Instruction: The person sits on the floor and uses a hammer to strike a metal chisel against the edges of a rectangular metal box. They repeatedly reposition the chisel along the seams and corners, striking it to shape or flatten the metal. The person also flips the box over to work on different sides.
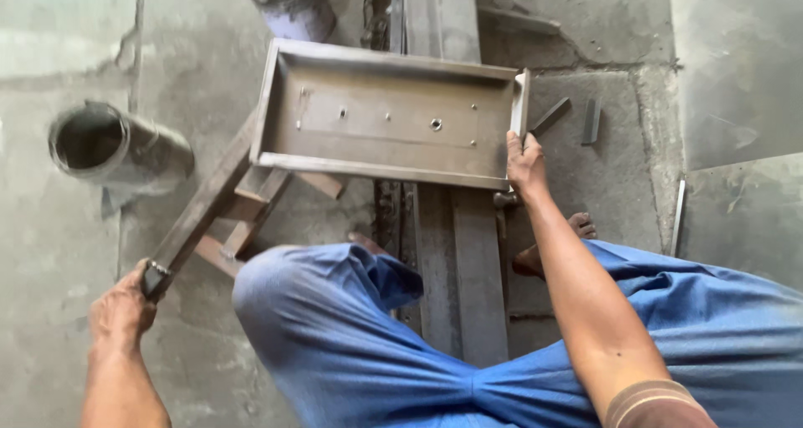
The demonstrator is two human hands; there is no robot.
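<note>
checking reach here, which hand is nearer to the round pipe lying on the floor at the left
Left. The left hand grips a steel bar's end just below the pipe; the right hand holds the metal tray's far edge, well away.

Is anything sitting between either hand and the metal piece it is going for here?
Nothing visible does. The right hand already grips the right end of the shallow metal tray, and the left hand is closed around the near end of the steel bar that runs up under the tray. The short metal offcuts lie off to the right.
</note>
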